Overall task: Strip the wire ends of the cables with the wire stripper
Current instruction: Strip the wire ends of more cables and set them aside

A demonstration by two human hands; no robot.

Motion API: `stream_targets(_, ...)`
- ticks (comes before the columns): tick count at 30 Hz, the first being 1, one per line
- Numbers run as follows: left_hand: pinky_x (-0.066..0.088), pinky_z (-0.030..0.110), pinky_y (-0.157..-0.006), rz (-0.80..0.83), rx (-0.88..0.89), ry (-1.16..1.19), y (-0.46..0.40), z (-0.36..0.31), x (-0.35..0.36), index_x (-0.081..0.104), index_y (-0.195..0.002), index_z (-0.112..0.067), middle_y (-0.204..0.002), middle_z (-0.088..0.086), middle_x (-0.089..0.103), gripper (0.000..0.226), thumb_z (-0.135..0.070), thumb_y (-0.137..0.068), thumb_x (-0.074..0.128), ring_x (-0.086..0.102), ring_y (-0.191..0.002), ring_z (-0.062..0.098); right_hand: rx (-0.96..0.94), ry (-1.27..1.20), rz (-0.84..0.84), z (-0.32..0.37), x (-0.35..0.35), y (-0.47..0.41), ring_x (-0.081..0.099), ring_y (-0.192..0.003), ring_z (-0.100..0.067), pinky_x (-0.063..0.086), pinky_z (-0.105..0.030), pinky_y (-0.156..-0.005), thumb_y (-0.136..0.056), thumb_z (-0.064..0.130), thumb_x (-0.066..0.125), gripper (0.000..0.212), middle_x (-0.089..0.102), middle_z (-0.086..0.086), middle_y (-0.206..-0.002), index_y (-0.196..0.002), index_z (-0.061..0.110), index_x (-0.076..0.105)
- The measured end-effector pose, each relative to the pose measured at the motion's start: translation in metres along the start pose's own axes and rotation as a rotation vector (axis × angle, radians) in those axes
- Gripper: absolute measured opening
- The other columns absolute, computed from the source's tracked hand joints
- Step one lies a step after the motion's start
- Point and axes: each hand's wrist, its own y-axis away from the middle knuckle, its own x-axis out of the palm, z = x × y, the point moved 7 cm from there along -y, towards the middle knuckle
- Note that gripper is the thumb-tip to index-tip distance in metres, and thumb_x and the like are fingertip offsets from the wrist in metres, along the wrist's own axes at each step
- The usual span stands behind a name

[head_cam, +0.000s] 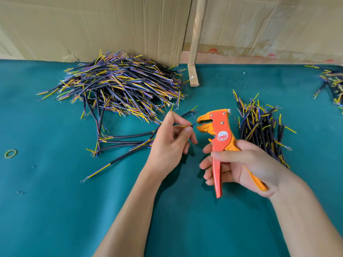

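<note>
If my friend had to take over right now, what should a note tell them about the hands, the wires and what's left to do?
Left hand: pinches the thin wire ends of one black cable, just short of the tool's mouth.
Right hand: grips the handles of the orange wire stripper, mouth open and pointing left.
Wires: a big pile at back left, a few loose cables by the left hand, a smaller pile behind the right hand, all on the green mat.
Done: cannot tell which pile is finished.
Left: feed this wire in, squeeze, then continue.
</note>
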Motion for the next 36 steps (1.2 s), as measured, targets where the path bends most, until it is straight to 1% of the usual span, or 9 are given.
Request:
stream_targets(4,0.038,0.035,-0.052,0.010,0.029,-0.128,0.0001,0.0022,0.0036,0.044,-0.094,-0.023,-0.071,0.000,0.066,0.023,-0.002,-0.103,0.048,0.041,-0.051,0.026,-0.021,0.000,0.014,0.0061,-0.0082,0.0043,0.068,-0.075,-0.044,0.059,-0.048,-0.068,-0.077,0.011,0.077,0.034,0.067,-0.036,-0.096,-0.107,-0.001,0.069)
stream_targets(6,0.038,0.038,-0.054,0.011,0.035,-0.195,0.0005,0.0035,0.0058,0.044,-0.093,-0.028,-0.071,-0.003,0.066,0.026,-0.004,-0.101,0.049,0.042,-0.053,0.025,-0.013,0.026,0.042,0.0075,-0.0080,0.0074,0.067,-0.074,-0.043,0.058,-0.048,-0.068,-0.078,0.010,0.075,0.027,0.066,-0.034,-0.093,-0.104,0.002,0.072)
stream_targets(10,0.034,0.021,-0.054,0.001,0.044,-0.282,0.0014,0.0052,0.0064,0.046,-0.093,-0.029,-0.072,-0.002,0.067,0.024,-0.006,-0.101,0.052,0.043,-0.051,0.012,0.003,0.075,0.055,0.0041,-0.0047,0.0071,0.065,-0.073,-0.042,0.058,-0.049,-0.068,-0.077,0.010,0.077,0.025,0.064,-0.031,-0.088,-0.101,0.003,0.072)
stream_targets(12,0.034,0.018,-0.055,-0.012,0.054,-0.314,0.0017,0.0042,0.0055,0.047,-0.093,-0.028,-0.071,-0.003,0.067,0.024,-0.006,-0.100,0.053,0.046,-0.054,0.011,0.003,0.084,0.044,0.0032,-0.0027,0.0053,0.064,-0.071,-0.040,0.058,-0.048,-0.067,-0.077,0.011,0.077,0.022,0.063,-0.028,-0.085,-0.098,0.006,0.073)
stream_targets(18,0.035,0.016,-0.057,-0.015,0.065,-0.339,0.0019,0.0036,0.0058,0.049,-0.092,-0.023,-0.070,-0.003,0.067,0.021,-0.003,-0.099,0.054,0.049,-0.058,0.009,-0.027,0.093,0.032,0.0039,0.0006,0.0026,0.061,-0.065,-0.034,0.057,-0.043,-0.060,-0.081,0.017,0.076,0.012,0.059,-0.021,-0.078,-0.090,0.011,0.072)
stream_targets(23,0.033,0.013,-0.056,-0.011,0.068,-0.345,0.0018,0.0031,0.0059,0.050,-0.092,-0.020,-0.069,-0.004,0.067,0.018,-0.003,-0.098,0.055,0.049,-0.056,0.007,-0.038,0.099,0.016,0.0041,-0.0009,0.0026,0.059,-0.062,-0.034,0.056,-0.043,-0.058,-0.079,0.019,0.078,0.016,0.057,-0.021,-0.076,-0.088,0.009,0.068)
stream_targets(28,0.035,0.016,-0.057,-0.006,0.063,-0.340,0.0020,0.0029,0.0060,0.050,-0.092,-0.021,-0.070,-0.004,0.067,0.019,-0.004,-0.098,0.055,0.048,-0.057,0.009,-0.027,0.123,0.002,0.0017,-0.0027,0.0017,0.057,-0.058,-0.032,0.055,-0.041,-0.054,-0.080,0.021,0.078,0.024,0.057,-0.020,-0.073,-0.087,0.006,0.061)
stream_targets(33,0.034,0.016,-0.055,-0.004,0.054,-0.331,0.0026,0.0029,0.0058,0.050,-0.092,-0.021,-0.070,-0.003,0.067,0.019,-0.004,-0.099,0.055,0.046,-0.055,0.007,-0.029,0.097,-0.003,0.0006,-0.0021,0.0007,0.050,-0.052,-0.029,0.050,-0.038,-0.050,-0.082,0.025,0.077,0.026,0.051,-0.017,-0.067,-0.077,0.011,0.056)
stream_targets(36,0.034,0.017,-0.055,-0.006,0.052,-0.324,0.0025,0.0030,0.0060,0.050,-0.092,-0.021,-0.070,-0.002,0.067,0.020,-0.004,-0.099,0.055,0.046,-0.054,0.008,-0.024,0.070,-0.008,-0.0006,-0.0022,0.0002,0.047,-0.051,-0.028,0.048,-0.037,-0.048,-0.085,0.024,0.078,0.030,0.049,-0.015,-0.066,-0.079,0.011,0.052)
